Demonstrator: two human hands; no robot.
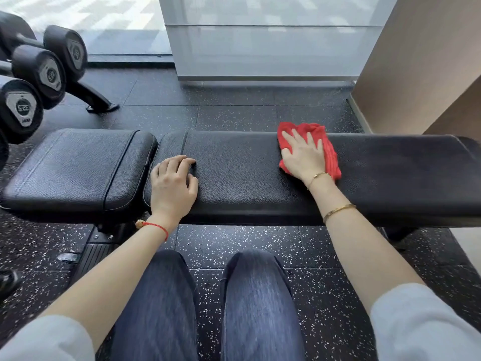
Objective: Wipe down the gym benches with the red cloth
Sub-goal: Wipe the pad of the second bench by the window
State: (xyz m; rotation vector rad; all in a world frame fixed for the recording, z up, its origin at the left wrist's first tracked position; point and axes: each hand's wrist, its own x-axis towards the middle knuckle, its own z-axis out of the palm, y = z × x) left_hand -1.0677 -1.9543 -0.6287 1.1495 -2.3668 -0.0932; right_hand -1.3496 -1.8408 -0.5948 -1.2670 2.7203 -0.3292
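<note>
Red cloth (312, 149) lies flat under right hand (304, 158) on bench (247, 175).

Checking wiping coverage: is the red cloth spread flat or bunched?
Bunched: the cloth shows folds and ridges under the right hand.

Red cloth (326, 149) lies crumpled and flat on the black padded bench (247, 178), toward its right end.

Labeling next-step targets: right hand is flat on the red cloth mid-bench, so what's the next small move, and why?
Probably slide the right hand and the crumpled red cloth rightward along the long black leather bench pad: that stretch lies bare beyond the cloth, while the left hand rests on the pad's other end.
</note>
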